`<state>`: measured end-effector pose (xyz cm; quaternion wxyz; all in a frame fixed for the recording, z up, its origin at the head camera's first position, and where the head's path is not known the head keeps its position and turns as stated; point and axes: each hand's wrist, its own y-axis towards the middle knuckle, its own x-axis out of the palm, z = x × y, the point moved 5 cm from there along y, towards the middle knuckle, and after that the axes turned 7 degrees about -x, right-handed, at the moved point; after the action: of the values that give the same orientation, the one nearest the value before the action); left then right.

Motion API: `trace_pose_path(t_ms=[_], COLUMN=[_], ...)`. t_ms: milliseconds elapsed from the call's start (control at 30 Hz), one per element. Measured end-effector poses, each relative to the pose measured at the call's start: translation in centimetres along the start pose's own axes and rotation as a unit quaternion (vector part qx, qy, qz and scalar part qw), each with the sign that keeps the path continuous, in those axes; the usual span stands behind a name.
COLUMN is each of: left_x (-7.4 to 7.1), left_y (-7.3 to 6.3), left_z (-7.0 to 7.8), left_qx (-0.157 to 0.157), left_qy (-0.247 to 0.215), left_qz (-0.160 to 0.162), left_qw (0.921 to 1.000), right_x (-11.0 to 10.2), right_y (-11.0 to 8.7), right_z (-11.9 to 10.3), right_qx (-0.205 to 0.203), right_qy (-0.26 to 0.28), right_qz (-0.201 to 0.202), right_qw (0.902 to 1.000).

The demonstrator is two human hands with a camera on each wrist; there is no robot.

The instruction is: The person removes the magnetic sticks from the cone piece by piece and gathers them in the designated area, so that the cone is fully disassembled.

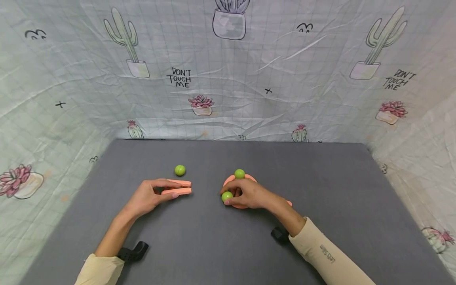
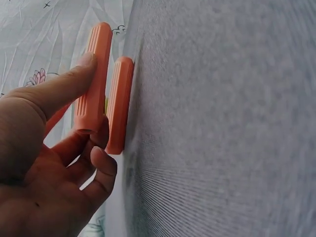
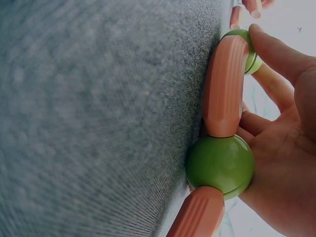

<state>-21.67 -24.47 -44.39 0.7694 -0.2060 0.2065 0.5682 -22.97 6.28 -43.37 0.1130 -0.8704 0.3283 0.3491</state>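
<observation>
My left hand (image 1: 151, 196) grips orange ribbed tubes at the table's left. Its thumb lies along the nearer orange tube (image 1: 178, 191), which has a hollow end in the left wrist view. The farther orange tube (image 2: 121, 103) runs beside it, and the hand hides the left parts of both. My right hand (image 1: 249, 192) pinches a green ball (image 1: 227, 196) on an orange ring (image 1: 228, 180) with its thumb and fingers. Another green ball (image 1: 240, 174) sits at the ring's far side. In the right wrist view, a green ball (image 3: 220, 165) joins two ribbed orange segments.
A loose green ball (image 1: 180, 170) lies beyond the left hand. An orange end (image 1: 289, 203) pokes out beside the right wrist. The grey table (image 1: 213, 245) ends at a cactus-printed curtain (image 1: 156, 103) at the back and sides. Black wrist devices (image 1: 133, 252) sit on both arms.
</observation>
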Motion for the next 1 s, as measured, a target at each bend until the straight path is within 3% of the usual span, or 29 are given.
trace_pose_path(t_ms=[133, 400, 1000], left_x=[-0.6, -1.0, -0.6], left_y=[-0.1, 0.0, 0.0], left_z=[-0.6, -1.4, -0.9], left_qx=[-0.034, -0.044, 0.023], left_qy=[0.031, 0.078, 0.114], left_qz=[0.031, 0.061, 0.091], left_qw=[0.9984, 0.9942, 0.9891], right_x=[0.1, 0.1, 0.0], right_y=[0.1, 0.1, 0.0], right_z=[0.0, 0.2, 0.0], right_qx=[-0.005, -0.007, -0.008], right_qy=[-0.001, 0.004, 0.005], right_qz=[0.005, 0.003, 0.005], right_qw=[1.0, 1.0, 0.9999])
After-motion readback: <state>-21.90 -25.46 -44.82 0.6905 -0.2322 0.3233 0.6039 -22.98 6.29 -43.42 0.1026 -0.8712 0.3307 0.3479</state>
